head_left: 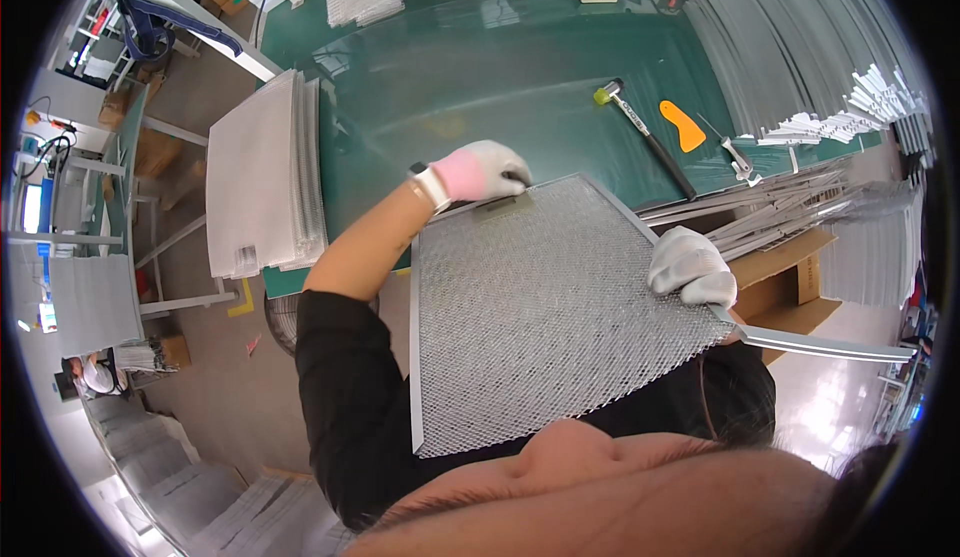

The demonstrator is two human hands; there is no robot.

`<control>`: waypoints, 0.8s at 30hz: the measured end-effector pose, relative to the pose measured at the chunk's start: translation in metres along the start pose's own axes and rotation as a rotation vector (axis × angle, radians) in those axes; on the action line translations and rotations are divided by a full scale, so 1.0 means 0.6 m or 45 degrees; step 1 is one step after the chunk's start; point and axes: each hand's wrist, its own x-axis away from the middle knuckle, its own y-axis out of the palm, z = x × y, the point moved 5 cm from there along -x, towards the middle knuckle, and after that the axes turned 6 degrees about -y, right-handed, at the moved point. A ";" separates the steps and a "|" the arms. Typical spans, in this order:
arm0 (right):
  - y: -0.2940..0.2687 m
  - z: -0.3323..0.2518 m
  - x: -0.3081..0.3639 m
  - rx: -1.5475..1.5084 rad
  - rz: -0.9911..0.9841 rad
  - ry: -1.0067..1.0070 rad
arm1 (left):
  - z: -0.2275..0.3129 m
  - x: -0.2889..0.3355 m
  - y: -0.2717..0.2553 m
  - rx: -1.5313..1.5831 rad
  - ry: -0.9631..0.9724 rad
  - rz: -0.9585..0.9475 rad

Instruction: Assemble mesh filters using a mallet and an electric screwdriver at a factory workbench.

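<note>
A silvery metal mesh panel [550, 307] is held tilted in front of me, its far edge at the table. Metal channel strips line its left, far and right edges, and bare mesh shows along the near edge. In a white and pink glove, my left hand [485, 170] is closed on the far edge, beside a small grey piece [503, 205] lying against the mesh. My right hand [690, 267], gloved in white, is closed around the right edge near its lower corner. From under it a metal strip [830, 344] sticks out to the right, past the panel.
On the green table [400, 87] lie a mallet [648, 137], an orange scraper [682, 125] and a thin-bladed tool [735, 162]. Mesh sheets [262, 172] are stacked at the left. Many metal strips [800, 47] fill the right. A cardboard box [800, 292] stands at lower right.
</note>
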 end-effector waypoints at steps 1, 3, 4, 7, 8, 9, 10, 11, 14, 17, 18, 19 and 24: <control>0.017 0.013 0.039 0.139 0.234 -0.071 | -0.020 -0.001 0.011 0.009 -0.123 -0.077; 0.004 0.003 0.020 0.158 0.144 -0.032 | -0.010 -0.041 0.012 0.031 -0.127 -0.198; 0.004 0.000 0.011 0.140 0.053 -0.010 | -0.007 -0.053 0.013 -0.005 -0.146 -0.257; 0.010 -0.003 0.015 0.218 0.282 -0.008 | 0.018 -0.062 0.012 -0.166 -0.233 -0.332; 0.010 -0.001 0.014 0.221 0.283 -0.010 | 0.025 -0.063 0.011 -0.289 -0.280 -0.341; 0.007 0.002 0.012 0.142 0.302 -0.047 | 0.028 -0.062 0.012 -0.340 -0.294 -0.345; 0.007 0.004 0.010 0.060 0.319 -0.084 | 0.022 -0.053 0.008 -0.341 -0.298 -0.340; 0.011 0.006 0.013 0.087 0.508 -0.057 | 0.018 -0.043 0.000 -0.250 -0.201 -0.283; -0.005 0.016 0.008 0.205 0.450 0.165 | 0.020 0.017 -0.047 0.053 -0.016 -0.199; -0.021 0.039 -0.033 0.260 0.491 0.194 | 0.090 0.199 -0.132 1.124 0.802 -0.005; -0.024 0.049 -0.049 0.315 0.542 0.119 | 0.118 0.255 -0.150 0.812 1.422 -0.100; -0.036 0.068 -0.058 0.266 0.498 0.156 | 0.137 0.321 -0.159 0.825 1.524 -0.325; -0.112 0.159 -0.083 0.483 0.629 0.641 | 0.150 0.341 -0.143 0.455 0.318 1.810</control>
